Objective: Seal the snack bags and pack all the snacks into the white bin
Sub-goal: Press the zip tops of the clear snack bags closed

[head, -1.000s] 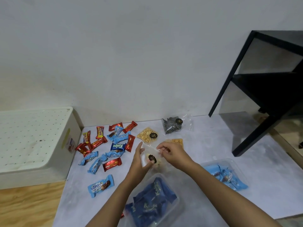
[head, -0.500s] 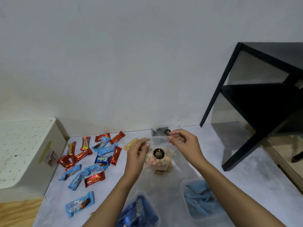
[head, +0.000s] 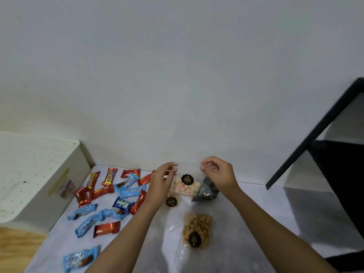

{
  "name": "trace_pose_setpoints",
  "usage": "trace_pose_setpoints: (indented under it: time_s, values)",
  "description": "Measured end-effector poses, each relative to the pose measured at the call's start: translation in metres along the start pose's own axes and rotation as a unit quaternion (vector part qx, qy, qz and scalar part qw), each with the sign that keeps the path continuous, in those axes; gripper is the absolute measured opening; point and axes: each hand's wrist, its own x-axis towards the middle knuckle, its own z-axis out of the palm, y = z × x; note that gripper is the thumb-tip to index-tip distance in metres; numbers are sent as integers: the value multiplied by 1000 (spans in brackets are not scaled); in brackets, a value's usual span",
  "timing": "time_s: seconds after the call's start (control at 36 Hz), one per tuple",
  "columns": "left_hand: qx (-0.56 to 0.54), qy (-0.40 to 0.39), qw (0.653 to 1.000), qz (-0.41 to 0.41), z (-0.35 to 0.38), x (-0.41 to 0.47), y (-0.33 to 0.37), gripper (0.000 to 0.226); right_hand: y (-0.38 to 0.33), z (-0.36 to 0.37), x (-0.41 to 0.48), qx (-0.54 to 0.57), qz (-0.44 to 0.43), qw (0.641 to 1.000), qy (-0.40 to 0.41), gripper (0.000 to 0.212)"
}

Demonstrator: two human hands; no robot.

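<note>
Clear snack bag (head: 186, 185) of pastel biscuits held up above grey table (head: 256, 223), centre. Top edge pinched at left corner by left hand (head: 163, 180) and at right corner by right hand (head: 216, 174), fingers curled. White bin (head: 39, 174) seen far left. Pale wall (head: 177, 75) behind.

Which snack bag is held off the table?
The pastel biscuit bag, pinched by left hand and right hand; the dark bag and nut bag lie unheld.
</note>
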Motion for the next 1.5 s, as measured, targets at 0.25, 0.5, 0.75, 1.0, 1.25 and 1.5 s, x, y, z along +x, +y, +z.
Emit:
trace_pose_setpoints:
  time_s: [0.25,0.5,0.75,1.0,1.25,1.5]
  values:
    - [-18,55,997,-51,-16,39,-30,11,15,43,43,-90,-124,988,13,13]
    - [-17,9,994,-106,-12,41,-50,13,34,65,44,-160,-45,983,76,11]
    - [75,-28,978,-193,-16,30,-51,45,24,69,21,-81,82,988,105,23]
    - [271,-256,915,-153,-24,-27,-87,59,67,77,-60,-277,241,917,-157,40]
    - [315,-215,913,-143,-37,-73,-84,57,58,98,-95,-282,178,939,-85,25]
    - [248,-225,932,-135,-70,-93,-63,40,-5,111,-108,-165,5,981,-105,24]
